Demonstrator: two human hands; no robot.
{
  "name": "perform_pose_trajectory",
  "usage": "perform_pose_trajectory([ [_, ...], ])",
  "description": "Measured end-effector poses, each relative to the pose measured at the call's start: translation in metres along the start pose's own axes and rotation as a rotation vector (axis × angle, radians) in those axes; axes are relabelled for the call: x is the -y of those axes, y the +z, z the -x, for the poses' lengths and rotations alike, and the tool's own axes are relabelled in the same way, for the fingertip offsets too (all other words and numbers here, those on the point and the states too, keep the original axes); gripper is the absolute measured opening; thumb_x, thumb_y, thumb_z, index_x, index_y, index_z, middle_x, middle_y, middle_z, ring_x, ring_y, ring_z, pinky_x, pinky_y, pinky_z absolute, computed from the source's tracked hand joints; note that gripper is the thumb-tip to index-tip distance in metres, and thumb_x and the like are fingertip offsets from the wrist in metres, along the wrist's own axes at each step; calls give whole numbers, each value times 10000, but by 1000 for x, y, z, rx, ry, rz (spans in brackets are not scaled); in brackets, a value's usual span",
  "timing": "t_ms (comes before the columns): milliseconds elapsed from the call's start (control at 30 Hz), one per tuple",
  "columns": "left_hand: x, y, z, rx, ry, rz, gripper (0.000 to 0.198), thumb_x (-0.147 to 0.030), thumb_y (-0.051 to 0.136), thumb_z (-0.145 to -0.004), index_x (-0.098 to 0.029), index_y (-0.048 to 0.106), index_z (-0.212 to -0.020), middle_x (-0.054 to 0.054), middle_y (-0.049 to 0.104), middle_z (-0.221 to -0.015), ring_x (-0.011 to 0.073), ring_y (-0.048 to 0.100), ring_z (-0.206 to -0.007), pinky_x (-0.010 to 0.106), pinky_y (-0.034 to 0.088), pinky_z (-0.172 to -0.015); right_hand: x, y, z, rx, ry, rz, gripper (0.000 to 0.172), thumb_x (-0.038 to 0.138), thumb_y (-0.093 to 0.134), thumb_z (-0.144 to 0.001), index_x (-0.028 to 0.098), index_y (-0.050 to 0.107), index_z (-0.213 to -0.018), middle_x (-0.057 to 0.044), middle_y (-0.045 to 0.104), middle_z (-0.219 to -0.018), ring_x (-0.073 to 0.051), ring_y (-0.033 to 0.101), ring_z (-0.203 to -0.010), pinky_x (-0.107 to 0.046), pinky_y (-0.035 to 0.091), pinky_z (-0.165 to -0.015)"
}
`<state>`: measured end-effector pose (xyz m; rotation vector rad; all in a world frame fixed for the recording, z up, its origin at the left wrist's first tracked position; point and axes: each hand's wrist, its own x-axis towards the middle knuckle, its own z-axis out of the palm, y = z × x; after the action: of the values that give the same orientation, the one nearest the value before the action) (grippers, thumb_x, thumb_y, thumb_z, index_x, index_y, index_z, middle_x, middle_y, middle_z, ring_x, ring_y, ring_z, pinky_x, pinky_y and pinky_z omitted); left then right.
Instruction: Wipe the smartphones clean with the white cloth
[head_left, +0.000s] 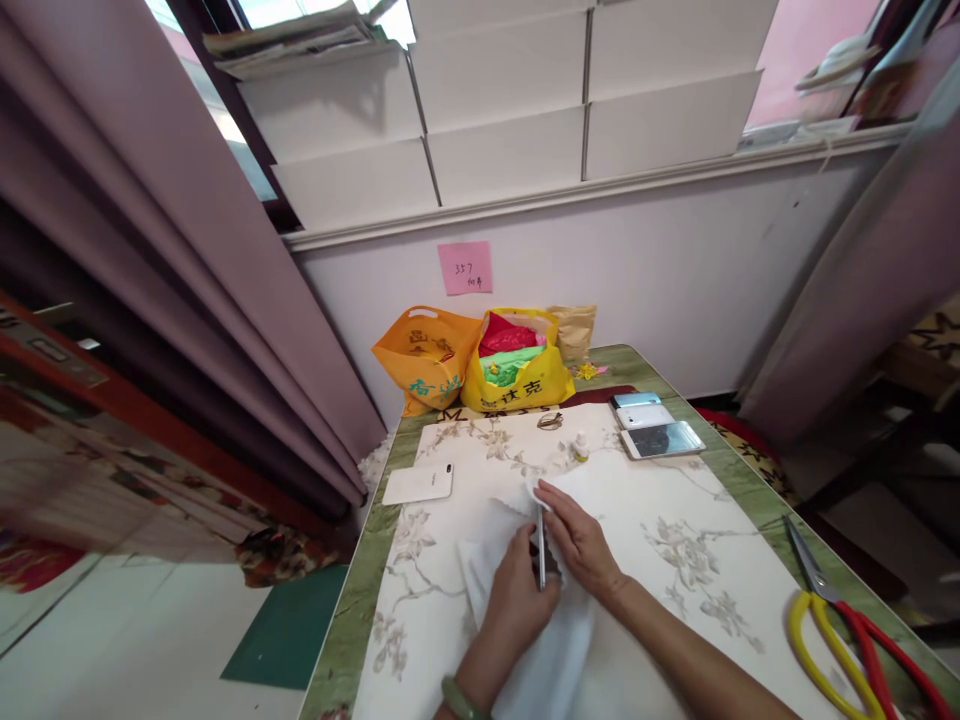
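At the left we had a white phone [409,486] lying flat on the floral tablecloth [431,640]. Next, our left hand [519,580] had its fingers curled around the lower part of a slim phone-like device [541,550], which we held edge-on above the table, with a white cloth [555,655] around and beneath it. Our right hand [581,535] gripped a fold of that cloth at the device's upper end, fingers bent. Farther right we saw three phones [664,440] side by side, then scissors [823,595] with yellow and red handles
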<state>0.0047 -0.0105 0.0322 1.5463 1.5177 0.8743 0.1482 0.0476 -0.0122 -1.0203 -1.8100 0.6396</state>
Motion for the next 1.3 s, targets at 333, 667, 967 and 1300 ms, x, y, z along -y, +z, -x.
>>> perform_pose_trajectory([
  [333,17,9,-21,-57,-311,887,550,-121,583,-619,-152,609,-1167,64,715,-885,176,628,-670,261,458,-588,-5,-20,15,-240,580,-422,511,577,616,-790,136,687,-1038,-63,730,-841,-220,669,-744,-318,552,-657],
  [667,39,10,-23,61,-505,1545,597,-572,536,-829,-121,583,-1216,136,712,-1033,287,660,-972,475,472,-937,38,-41,7,-80,448,-394,458,545,518,-886,200,679,-1139,-77,718,-1050,-236,666,-967,-375,545,-838],
  [967,42,5,-18,76,-533,1593,608,-623,507,-827,-137,618,-1175,117,703,-1094,295,611,-1120,453,420,-1023,23,6,8,462,-224,334,534,384,426,-965,178,380,-1455,-121,419,-1474,-248,317,-1398,-498,249,-1149],
  [1300,46,8,-28,-14,-566,1498,591,-660,460,-826,-219,603,-1192,86,690,-1123,299,589,-1149,496,425,-1001,15,32,-12,547,-211,449,601,465,336,-991,238,169,-1521,-51,261,-1552,-212,202,-1442,-476,132,-1174],
])
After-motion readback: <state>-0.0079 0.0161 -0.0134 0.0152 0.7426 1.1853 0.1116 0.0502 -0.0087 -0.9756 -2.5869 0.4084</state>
